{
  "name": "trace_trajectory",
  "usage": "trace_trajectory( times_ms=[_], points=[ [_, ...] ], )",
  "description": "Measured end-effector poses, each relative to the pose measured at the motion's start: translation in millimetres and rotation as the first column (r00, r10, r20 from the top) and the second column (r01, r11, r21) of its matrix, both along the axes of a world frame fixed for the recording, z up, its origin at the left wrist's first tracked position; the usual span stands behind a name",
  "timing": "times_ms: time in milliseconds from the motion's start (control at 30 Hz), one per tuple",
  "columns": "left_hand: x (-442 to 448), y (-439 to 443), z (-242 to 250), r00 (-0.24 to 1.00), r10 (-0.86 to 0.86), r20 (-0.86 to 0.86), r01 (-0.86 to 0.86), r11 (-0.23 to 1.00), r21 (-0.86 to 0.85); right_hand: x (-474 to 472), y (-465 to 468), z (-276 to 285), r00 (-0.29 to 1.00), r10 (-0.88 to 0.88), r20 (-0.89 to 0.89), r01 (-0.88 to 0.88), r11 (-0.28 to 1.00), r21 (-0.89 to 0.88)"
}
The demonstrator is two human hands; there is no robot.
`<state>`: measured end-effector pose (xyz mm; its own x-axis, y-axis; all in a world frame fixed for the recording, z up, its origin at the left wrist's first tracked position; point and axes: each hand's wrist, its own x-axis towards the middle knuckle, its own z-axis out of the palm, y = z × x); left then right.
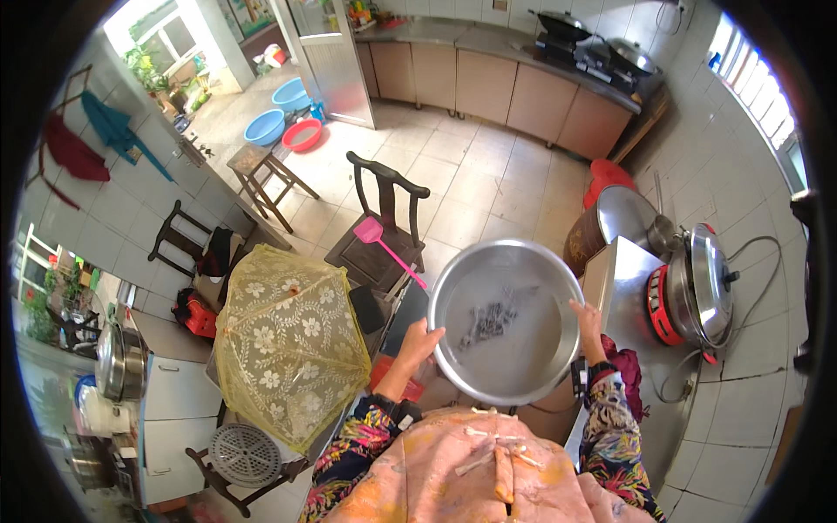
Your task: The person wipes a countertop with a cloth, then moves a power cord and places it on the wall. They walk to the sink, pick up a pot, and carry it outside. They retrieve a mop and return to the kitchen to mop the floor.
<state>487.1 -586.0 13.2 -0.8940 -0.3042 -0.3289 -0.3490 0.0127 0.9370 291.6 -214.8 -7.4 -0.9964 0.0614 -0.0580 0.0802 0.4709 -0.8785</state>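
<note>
A wide, round metal basin (444, 356) is held out in front of my body. My left hand (420, 341) grips its rim on the left side, thumb over the edge. On the opposite side my right hand (588, 320) clasps the rim, its fingers partly hidden by the wall. Cloudy greyish water (536, 340) appears to fill the lower part. In it lies a dark, crumpled clump (495, 319), left of the middle; what it is I cannot tell.
To the left, a yellow lace food cover (281, 340) spreads over a table. A wooden chair (376, 252) with a pink fly swatter (389, 252) stands ahead. On the right, a metal-topped counter (644, 294) bears a lidded pot (709, 287). Basins (302, 135) sit by the doorway.
</note>
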Motion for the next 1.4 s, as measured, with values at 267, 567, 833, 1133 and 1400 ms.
trace_trajectory(
  times_ms=[267,567,833,1133,1400],
  points=[
    [-122,-34,24,0.996,0.019,0.087,-0.023,0.999,0.043,-141,-47,15,0.981,0.08,0.176,-0.035,0.968,-0.248],
    [-247,-51,17,0.96,0.121,0.253,-0.151,0.983,0.105,-338,-102,-13,0.979,0.194,0.056,-0.188,0.977,-0.103],
    [-318,-71,-17,0.948,0.282,0.15,-0.303,0.943,0.14,-441,-153,-9,0.92,0.385,0.075,-0.369,0.915,-0.162],
    [-423,-125,-37,0.941,0.228,0.251,-0.283,0.935,0.212,-526,-216,-12,0.956,0.276,0.1,-0.278,0.96,0.012],
    [-524,-211,2,0.949,0.268,0.168,-0.295,0.94,0.17,-618,-312,19,0.922,0.317,0.223,-0.237,0.916,-0.323]
  ],
)
